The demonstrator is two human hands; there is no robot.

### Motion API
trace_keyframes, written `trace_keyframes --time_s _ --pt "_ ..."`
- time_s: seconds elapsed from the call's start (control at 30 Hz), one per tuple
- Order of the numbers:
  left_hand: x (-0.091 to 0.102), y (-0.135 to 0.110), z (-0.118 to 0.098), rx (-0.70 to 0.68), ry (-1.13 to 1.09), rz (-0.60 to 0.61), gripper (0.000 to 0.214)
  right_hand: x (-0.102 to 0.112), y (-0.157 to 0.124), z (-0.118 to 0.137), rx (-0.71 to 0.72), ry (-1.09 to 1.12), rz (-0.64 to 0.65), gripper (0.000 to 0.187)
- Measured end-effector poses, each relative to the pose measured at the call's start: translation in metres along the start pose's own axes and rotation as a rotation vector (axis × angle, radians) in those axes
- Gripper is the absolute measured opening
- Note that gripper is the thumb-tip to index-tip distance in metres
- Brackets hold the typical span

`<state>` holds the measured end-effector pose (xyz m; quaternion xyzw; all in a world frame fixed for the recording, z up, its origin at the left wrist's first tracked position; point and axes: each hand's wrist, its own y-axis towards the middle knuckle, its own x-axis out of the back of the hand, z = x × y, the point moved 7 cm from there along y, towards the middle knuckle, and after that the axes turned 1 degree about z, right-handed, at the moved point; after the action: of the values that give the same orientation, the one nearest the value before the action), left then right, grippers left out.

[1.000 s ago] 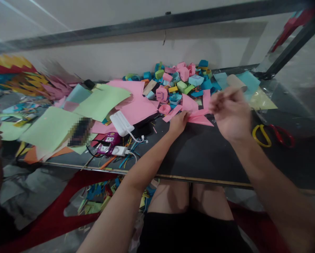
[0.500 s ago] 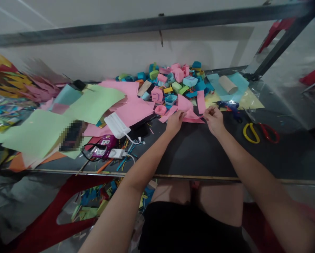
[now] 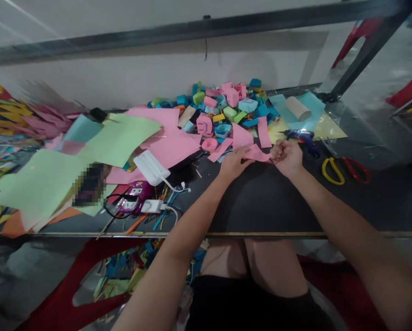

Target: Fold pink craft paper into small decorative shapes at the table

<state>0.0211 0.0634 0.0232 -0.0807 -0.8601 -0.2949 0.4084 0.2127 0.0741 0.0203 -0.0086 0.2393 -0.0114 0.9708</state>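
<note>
A folded pink paper piece (image 3: 257, 154) lies on the black tabletop (image 3: 261, 202) between my two hands. My left hand (image 3: 234, 163) pinches its left end, fingers closed on the paper. My right hand (image 3: 288, 156) is curled into a fist at the paper's right end and grips that corner. Both forearms reach in from the lower edge of the view. A pink strip (image 3: 263, 132) and another pink sheet (image 3: 242, 136) lie just behind the piece.
A heap of small folded paper boxes (image 3: 226, 103) sits at the back. Green and pink sheets (image 3: 123, 135) cover the left side. Scissors with yellow and red handles (image 3: 345, 170), a blue glue gun (image 3: 300, 136), a cardboard tube (image 3: 297, 108) and a white charger (image 3: 152, 166) lie around.
My right hand came down from in front of the camera to the paper and closed into a fist on its right end. The left hand stayed on the left end.
</note>
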Motion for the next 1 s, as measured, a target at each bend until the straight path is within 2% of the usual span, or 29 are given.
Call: trace_keyframes --time_s 0.2,0.33,0.47,0.53,0.63,0.73,0.8,0.9,1.0 --pt "-0.005 -0.004 -0.014 -0.083 0.042 0.099 0.045 0.007 -0.006 0.017 0.048 -0.009 -0.004 0.040" --pt "0.000 -0.008 -0.021 -0.169 0.045 0.048 0.032 0.019 -0.003 0.025 0.088 -0.005 -0.004 0.041" --pt "0.002 -0.012 -0.022 -0.205 0.018 0.021 0.025 0.024 0.000 0.021 0.078 0.007 0.015 0.039" --pt "0.004 -0.011 -0.016 -0.150 -0.023 -0.025 0.024 0.023 0.003 0.018 0.104 0.012 0.015 0.037" --pt "0.011 -0.007 -0.001 0.018 -0.150 -0.136 0.030 0.020 0.007 0.013 0.206 -0.031 -0.047 0.034" --pt "0.017 -0.005 0.013 0.157 -0.335 -0.238 0.037 0.011 0.003 0.016 0.404 -0.274 -0.093 0.039" --pt "0.017 -0.004 0.016 0.205 -0.436 -0.270 0.037 -0.003 -0.004 0.016 0.496 -0.496 -0.021 0.040" --pt "0.012 -0.004 0.016 0.243 -0.585 -0.265 0.034 -0.020 -0.015 0.009 0.477 -0.732 0.124 0.032" --pt "0.001 -0.004 0.018 0.332 -0.812 -0.243 0.031 -0.024 -0.020 0.007 0.463 -0.874 0.119 0.025"
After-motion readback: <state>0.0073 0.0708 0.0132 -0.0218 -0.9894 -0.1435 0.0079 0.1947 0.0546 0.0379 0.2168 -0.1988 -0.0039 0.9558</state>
